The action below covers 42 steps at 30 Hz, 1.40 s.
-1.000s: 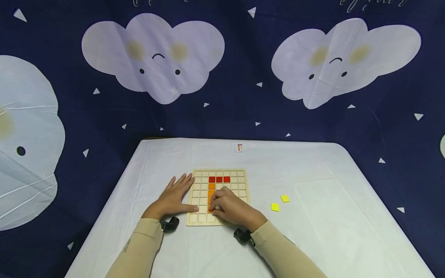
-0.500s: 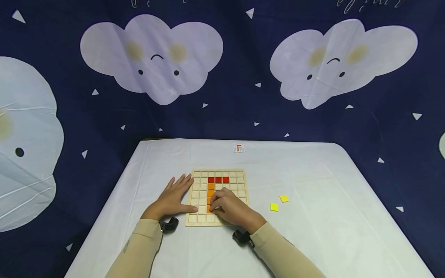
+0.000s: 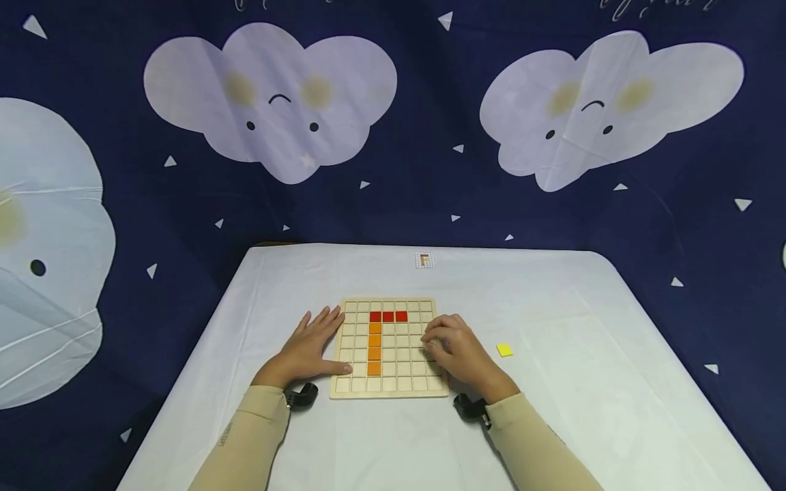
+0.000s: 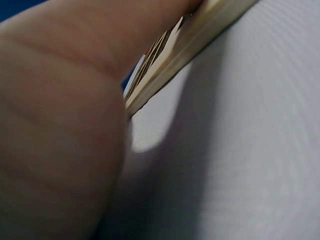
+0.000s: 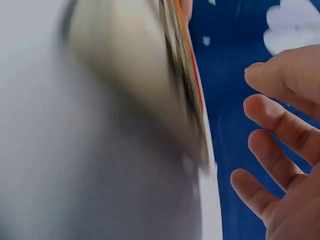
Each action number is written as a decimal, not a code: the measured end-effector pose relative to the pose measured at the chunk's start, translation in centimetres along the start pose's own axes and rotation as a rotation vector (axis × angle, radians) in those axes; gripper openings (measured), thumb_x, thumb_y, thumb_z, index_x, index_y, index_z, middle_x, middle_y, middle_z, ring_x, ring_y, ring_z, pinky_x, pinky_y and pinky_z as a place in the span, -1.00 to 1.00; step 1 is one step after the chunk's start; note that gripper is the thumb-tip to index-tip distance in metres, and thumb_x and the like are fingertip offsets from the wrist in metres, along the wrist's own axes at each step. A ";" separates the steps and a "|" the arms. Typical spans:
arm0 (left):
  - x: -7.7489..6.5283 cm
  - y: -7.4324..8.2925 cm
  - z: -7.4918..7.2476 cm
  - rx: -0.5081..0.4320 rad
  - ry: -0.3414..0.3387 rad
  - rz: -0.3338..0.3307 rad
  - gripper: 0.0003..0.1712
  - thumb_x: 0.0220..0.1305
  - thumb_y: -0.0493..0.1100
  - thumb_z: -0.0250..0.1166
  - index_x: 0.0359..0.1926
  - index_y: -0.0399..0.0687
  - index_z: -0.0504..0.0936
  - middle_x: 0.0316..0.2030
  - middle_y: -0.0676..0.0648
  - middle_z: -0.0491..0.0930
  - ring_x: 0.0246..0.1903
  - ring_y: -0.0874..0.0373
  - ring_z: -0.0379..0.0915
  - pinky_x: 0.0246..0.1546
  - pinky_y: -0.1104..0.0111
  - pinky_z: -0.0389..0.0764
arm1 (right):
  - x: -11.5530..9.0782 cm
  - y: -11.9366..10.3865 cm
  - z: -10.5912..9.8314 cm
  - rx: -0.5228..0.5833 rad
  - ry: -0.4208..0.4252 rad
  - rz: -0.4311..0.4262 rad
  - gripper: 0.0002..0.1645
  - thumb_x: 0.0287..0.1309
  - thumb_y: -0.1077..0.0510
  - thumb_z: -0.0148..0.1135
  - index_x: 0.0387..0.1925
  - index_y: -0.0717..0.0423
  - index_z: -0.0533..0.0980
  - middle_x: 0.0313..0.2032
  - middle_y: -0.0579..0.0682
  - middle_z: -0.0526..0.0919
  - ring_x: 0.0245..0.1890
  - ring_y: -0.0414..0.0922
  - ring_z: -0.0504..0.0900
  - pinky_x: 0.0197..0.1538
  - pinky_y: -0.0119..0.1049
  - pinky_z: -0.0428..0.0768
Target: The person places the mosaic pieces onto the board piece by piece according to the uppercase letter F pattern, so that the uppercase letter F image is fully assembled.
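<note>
A wooden grid board [image 3: 389,395] lies on the white table with three red tiles [image 3: 388,317] in a row and several orange tiles [image 3: 374,341] in a column below the leftmost red one. My left hand [image 3: 309,348] rests at the board's left side, fingers spread, its fingertips and thumb tip on the edge. In the left wrist view, the thumb [image 4: 90,55] reaches the rim. My right hand [image 3: 460,351] is over the board's right edge. Its fingers [image 5: 272,150] are loosely bent and apart in the right wrist view, holding nothing.
One yellow tile [image 3: 505,350] lies on the table right of my right hand. At the table's far side is a small card [image 3: 424,260] printed with a colored grid pattern. A dark blue cloth with clouds [image 3: 430,198] hangs behind the table [image 3: 614,409].
My right hand has left the lowest orange tile and moved right, uncovering the column. The nearer yellow tile is now hidden behind that hand. My left hand stays put.
</note>
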<state>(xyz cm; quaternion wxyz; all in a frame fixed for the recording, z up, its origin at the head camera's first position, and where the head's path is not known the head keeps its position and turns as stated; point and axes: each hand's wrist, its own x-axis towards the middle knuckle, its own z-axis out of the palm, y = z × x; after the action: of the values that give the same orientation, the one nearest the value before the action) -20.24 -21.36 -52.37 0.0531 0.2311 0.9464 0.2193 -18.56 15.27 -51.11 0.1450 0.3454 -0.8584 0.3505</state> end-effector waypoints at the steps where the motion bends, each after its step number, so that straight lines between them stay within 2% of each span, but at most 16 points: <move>1: 0.0 0.0 0.0 0.001 -0.001 0.001 0.46 -0.03 0.58 0.46 0.64 -0.20 0.16 0.65 -0.14 -0.04 0.62 -0.12 -0.23 0.56 -0.08 -0.36 | -0.5 0.6 -0.5 -0.012 0.020 0.022 -0.89 0.21 0.36 0.51 -0.24 0.17 0.76 -0.05 -0.04 0.66 -0.01 -0.03 0.54 0.04 -0.05 0.62; 4: 0.0 0.0 -0.1 0.011 -0.011 0.005 0.45 -0.02 0.58 0.45 0.64 -0.21 0.15 0.65 -0.14 -0.04 0.62 -0.12 -0.24 0.56 -0.08 -0.36 | -2.3 2.3 -2.0 -0.052 0.039 0.111 -0.85 0.17 0.35 0.55 -0.23 0.14 0.76 -0.03 -0.03 0.67 0.02 0.03 0.55 0.09 0.05 0.59; 9: -0.1 0.0 -0.2 0.013 -0.010 0.004 0.44 -0.02 0.57 0.46 0.64 -0.21 0.16 0.65 -0.14 -0.03 0.62 -0.12 -0.23 0.57 -0.08 -0.35 | -4.8 4.0 -4.5 -0.059 -0.042 0.244 -0.78 0.17 0.24 0.59 -0.14 0.04 0.76 0.07 -0.03 0.64 0.13 0.08 0.45 0.18 0.17 0.49; 15: -0.1 0.0 -0.1 0.001 0.000 -0.003 0.45 -0.03 0.58 0.45 0.65 -0.18 0.15 0.65 -0.13 -0.04 0.62 -0.11 -0.24 0.57 -0.07 -0.36 | -6.2 4.8 -6.8 -0.029 -0.109 0.304 -0.71 0.13 0.10 0.65 -0.11 -0.03 0.76 0.05 -0.10 0.65 0.12 0.06 0.48 0.17 0.16 0.32; 20: 0.0 -0.1 0.1 0.001 0.003 -0.003 0.46 -0.03 0.59 0.45 0.65 -0.18 0.15 0.65 -0.12 -0.04 0.62 -0.10 -0.25 0.57 -0.07 -0.36 | -7.0 5.0 -8.2 0.019 -0.201 0.343 -0.60 0.01 0.00 0.72 -0.09 -0.10 0.75 0.07 -0.15 0.59 0.14 0.05 0.47 0.22 0.19 0.38; 23: 0.1 -0.1 0.1 0.001 0.008 0.002 0.45 -0.03 0.58 0.46 0.64 -0.20 0.16 0.65 -0.13 -0.03 0.62 -0.10 -0.24 0.57 -0.07 -0.36 | -7.4 5.1 -8.8 0.053 -0.252 0.344 -0.58 -0.01 0.04 0.73 -0.08 -0.12 0.75 0.08 -0.14 0.54 0.15 0.06 0.44 0.23 0.21 0.43; 28: 0.1 -0.1 0.1 0.006 0.009 0.007 0.45 -0.04 0.58 0.46 0.64 -0.21 0.17 0.65 -0.14 -0.02 0.62 -0.12 -0.23 0.56 -0.08 -0.35 | -7.8 5.3 -9.2 0.070 -0.295 0.315 -0.64 0.11 0.15 0.64 -0.04 -0.11 0.75 0.00 -0.19 0.55 0.07 -0.02 0.48 0.16 0.06 0.52; 32: 0.1 -0.1 0.1 0.009 0.006 0.006 0.45 -0.03 0.58 0.46 0.64 -0.21 0.16 0.65 -0.14 -0.03 0.62 -0.11 -0.23 0.57 -0.08 -0.35 | -7.9 5.3 -9.2 0.078 -0.286 0.285 -0.67 0.16 0.21 0.59 -0.03 -0.06 0.76 -0.05 -0.21 0.60 0.01 -0.07 0.53 0.11 -0.04 0.55; 38: 0.1 -0.1 0.0 0.014 0.008 0.010 0.44 -0.03 0.56 0.47 0.64 -0.22 0.17 0.65 -0.15 -0.02 0.62 -0.12 -0.22 0.57 -0.08 -0.35 | -7.8 5.2 -8.5 0.083 -0.251 0.221 -0.64 0.17 0.27 0.58 -0.02 -0.10 0.76 0.00 -0.24 0.65 0.06 -0.09 0.52 0.15 0.00 0.50; 42: 0.1 0.0 -0.1 0.008 0.007 0.009 0.44 -0.03 0.55 0.48 0.63 -0.23 0.17 0.65 -0.15 -0.01 0.62 -0.13 -0.22 0.57 -0.08 -0.35 | -7.7 5.2 -8.1 0.106 -0.237 0.196 -0.65 0.20 0.31 0.53 -0.03 -0.10 0.76 0.01 -0.24 0.68 0.06 -0.11 0.53 0.13 -0.05 0.55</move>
<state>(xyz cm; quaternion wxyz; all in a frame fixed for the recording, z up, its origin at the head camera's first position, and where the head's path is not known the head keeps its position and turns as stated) -20.29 -21.33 -52.27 0.0481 0.2347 0.9464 0.2165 -16.61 27.42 -51.69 -0.0108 0.3060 -0.8794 0.3645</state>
